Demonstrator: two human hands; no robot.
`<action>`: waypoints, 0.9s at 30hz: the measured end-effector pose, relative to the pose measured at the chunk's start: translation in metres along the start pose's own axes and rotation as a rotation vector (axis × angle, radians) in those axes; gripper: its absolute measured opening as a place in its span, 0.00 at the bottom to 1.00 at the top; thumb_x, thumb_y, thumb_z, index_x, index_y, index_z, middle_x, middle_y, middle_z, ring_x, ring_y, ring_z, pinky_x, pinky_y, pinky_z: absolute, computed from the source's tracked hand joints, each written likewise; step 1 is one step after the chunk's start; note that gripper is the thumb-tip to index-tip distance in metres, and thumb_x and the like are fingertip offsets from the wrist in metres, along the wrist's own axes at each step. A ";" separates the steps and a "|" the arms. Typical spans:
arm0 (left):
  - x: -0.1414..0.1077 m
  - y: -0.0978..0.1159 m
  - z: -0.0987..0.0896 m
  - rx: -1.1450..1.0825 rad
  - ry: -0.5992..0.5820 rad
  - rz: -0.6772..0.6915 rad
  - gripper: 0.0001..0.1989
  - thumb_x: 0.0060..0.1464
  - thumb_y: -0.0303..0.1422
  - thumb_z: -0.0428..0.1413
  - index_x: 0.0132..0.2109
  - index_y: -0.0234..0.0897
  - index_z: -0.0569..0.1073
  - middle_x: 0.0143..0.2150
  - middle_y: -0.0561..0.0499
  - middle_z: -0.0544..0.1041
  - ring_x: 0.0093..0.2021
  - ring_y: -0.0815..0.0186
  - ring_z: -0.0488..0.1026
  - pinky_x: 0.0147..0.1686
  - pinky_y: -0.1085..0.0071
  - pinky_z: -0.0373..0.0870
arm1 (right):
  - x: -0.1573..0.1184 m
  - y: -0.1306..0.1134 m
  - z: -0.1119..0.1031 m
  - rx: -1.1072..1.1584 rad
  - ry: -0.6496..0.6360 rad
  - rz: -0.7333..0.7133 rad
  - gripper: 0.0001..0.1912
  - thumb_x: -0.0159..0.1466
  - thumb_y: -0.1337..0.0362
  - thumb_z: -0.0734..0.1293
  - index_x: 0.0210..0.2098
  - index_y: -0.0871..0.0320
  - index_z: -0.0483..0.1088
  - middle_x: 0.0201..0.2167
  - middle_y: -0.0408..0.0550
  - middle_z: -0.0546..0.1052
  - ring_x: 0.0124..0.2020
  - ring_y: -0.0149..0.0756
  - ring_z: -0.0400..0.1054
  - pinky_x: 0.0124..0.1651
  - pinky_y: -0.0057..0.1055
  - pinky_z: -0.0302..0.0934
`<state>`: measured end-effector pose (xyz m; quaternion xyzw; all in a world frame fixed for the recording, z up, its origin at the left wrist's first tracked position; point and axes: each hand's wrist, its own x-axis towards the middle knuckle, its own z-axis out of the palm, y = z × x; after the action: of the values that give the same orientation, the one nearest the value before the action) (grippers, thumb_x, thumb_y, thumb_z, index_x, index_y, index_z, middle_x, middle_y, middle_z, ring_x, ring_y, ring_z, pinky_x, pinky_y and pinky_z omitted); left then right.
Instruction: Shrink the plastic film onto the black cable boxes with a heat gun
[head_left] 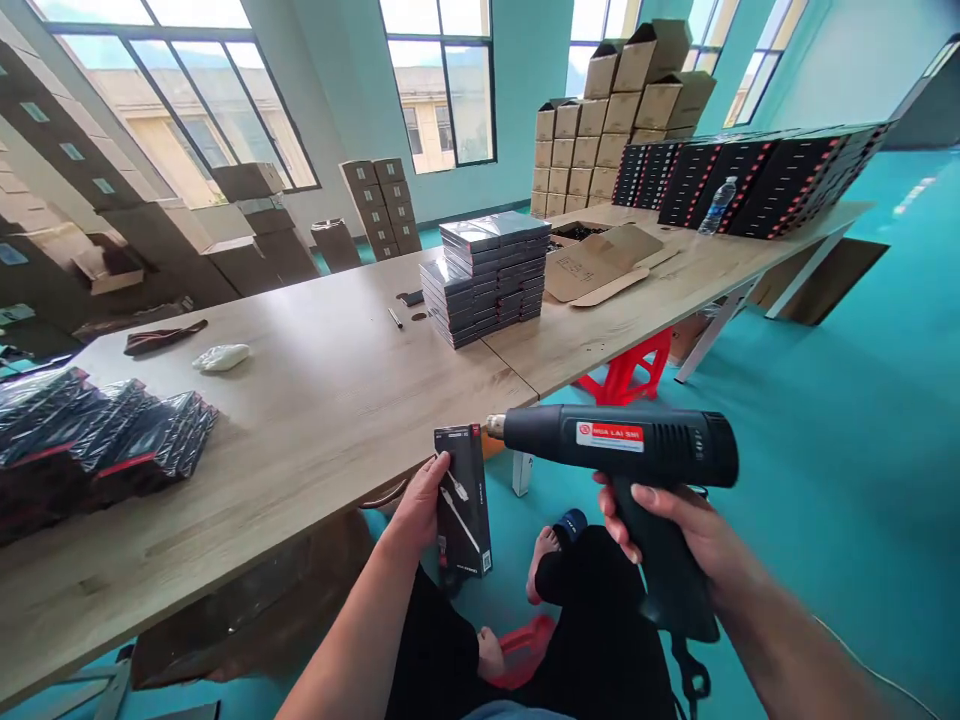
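Note:
My left hand (421,505) holds a flat black box (465,510) upright by its left edge; white cable pictures show on its face. In my right hand (675,525) is a black heat gun (615,440), gripped by the handle, with a red and white label on its side. Its metal nozzle points left, beside the top right corner of the box. Both are in front of the table's near edge, above my lap. Beyond them a stack of thin dark boxes (487,280) stands on the table (337,400).
Film-wrapped packs (105,430) lie at the table's left, near a white bundle (221,358), a brown cloth (165,338) and a pen (395,318). An open carton (600,265), a water bottle (718,206) and rows of black boxes (720,180) stand right. Below is a red stool (637,370).

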<state>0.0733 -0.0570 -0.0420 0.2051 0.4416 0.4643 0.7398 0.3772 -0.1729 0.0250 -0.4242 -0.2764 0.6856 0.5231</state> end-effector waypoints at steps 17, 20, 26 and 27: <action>-0.035 0.051 0.002 0.439 0.014 0.641 0.19 0.44 0.14 0.65 0.40 0.40 0.81 0.46 0.48 0.80 0.48 0.61 0.76 0.41 0.78 0.75 | -0.035 -0.009 -0.014 -0.154 0.058 0.046 0.23 0.55 0.46 0.78 0.42 0.54 0.82 0.35 0.54 0.82 0.29 0.45 0.74 0.28 0.36 0.70; -0.041 0.058 0.012 0.465 -0.020 0.657 0.19 0.42 0.13 0.64 0.38 0.41 0.80 0.49 0.47 0.79 0.52 0.56 0.76 0.40 0.74 0.77 | -0.035 -0.019 -0.006 -0.171 0.021 -0.035 0.21 0.56 0.45 0.77 0.41 0.54 0.82 0.35 0.54 0.81 0.29 0.45 0.74 0.28 0.37 0.70; -0.048 0.069 0.020 0.558 -0.032 0.761 0.18 0.39 0.15 0.64 0.36 0.42 0.80 0.49 0.45 0.78 0.53 0.54 0.76 0.47 0.69 0.78 | -0.026 -0.028 -0.009 -0.350 -0.023 -0.031 0.22 0.59 0.44 0.76 0.40 0.55 0.82 0.34 0.55 0.81 0.30 0.46 0.73 0.31 0.39 0.72; -0.047 0.070 0.020 0.546 -0.034 0.765 0.18 0.39 0.15 0.64 0.36 0.42 0.80 0.49 0.45 0.78 0.53 0.53 0.76 0.48 0.67 0.78 | -0.026 -0.029 -0.008 -0.373 -0.030 -0.035 0.23 0.59 0.43 0.75 0.40 0.55 0.82 0.33 0.55 0.81 0.31 0.47 0.73 0.32 0.39 0.72</action>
<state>0.0460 -0.0620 0.0401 0.5479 0.4278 0.5672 0.4416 0.4006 -0.1899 0.0522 -0.4986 -0.4136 0.6196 0.4432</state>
